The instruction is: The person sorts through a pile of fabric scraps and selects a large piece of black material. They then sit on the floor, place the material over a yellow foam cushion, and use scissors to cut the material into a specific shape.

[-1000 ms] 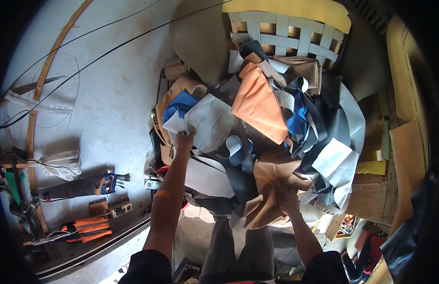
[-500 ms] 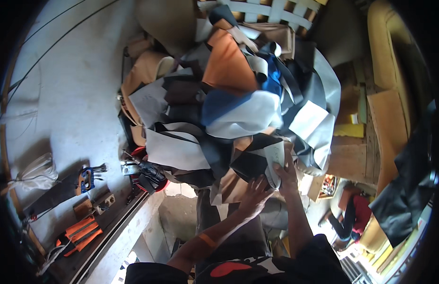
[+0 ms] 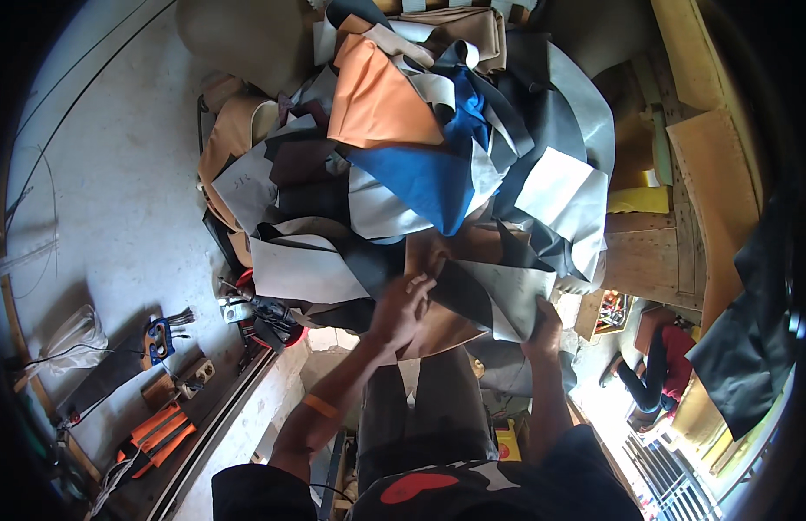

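Note:
My right hand (image 3: pixel 544 328) pinches the edge of a black sheet of leather-like material with a pale underside (image 3: pixel 514 291), which is partly folded over. My left hand (image 3: pixel 405 308) is over a brown piece of material (image 3: pixel 437 332), its fingers loosely bent and apart; no piece shows between them. Just beyond both hands rises a large heap of scraps. In it lie an orange piece (image 3: pixel 378 95), a blue piece (image 3: pixel 429 178), a pale grey piece (image 3: pixel 303 267) and a white rectangular piece (image 3: pixel 555 184).
On the left, a handsaw with a blue handle (image 3: pixel 159 339) and an orange-and-black item (image 3: pixel 162 437) lie near a power socket (image 3: pixel 197 375). A red container of tools (image 3: pixel 277 326) stands beside the heap. Further right are a box of small items (image 3: pixel 611 311) and a seated person (image 3: pixel 663 373).
My left hand has come off the black sheet and moved left and up. The right hand has shifted slightly right, spreading that sheet. The blue piece now lies with more of its blue face showing.

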Demonstrator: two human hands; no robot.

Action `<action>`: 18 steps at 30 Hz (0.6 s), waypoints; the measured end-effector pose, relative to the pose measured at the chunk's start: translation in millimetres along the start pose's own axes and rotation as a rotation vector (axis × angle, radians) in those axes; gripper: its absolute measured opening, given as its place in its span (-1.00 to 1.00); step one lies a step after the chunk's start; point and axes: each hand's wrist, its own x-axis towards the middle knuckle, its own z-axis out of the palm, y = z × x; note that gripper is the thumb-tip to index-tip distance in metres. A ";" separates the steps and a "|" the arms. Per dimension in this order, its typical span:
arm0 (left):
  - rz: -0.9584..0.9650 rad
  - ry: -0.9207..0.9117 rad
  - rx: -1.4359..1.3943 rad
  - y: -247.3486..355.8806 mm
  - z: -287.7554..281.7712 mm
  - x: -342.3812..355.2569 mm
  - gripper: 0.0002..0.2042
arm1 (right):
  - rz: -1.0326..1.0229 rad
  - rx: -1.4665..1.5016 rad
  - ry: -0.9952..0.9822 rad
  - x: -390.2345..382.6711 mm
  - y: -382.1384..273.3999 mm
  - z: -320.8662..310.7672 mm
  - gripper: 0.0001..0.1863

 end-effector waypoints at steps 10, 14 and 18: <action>0.158 -0.202 -0.120 66.8 11.9 84.1 -0.24 | -0.167 -0.095 -0.066 -19.5 -40.5 -22.0 -0.34; -0.042 -0.159 -0.210 66.2 30.7 68.2 -0.23 | -0.195 -0.015 -0.159 -32.5 -60.2 25.8 -0.29; -0.256 0.148 -0.295 25.9 23.5 48.4 -0.41 | -0.430 -0.417 0.119 -1.3 -59.3 -10.9 -0.30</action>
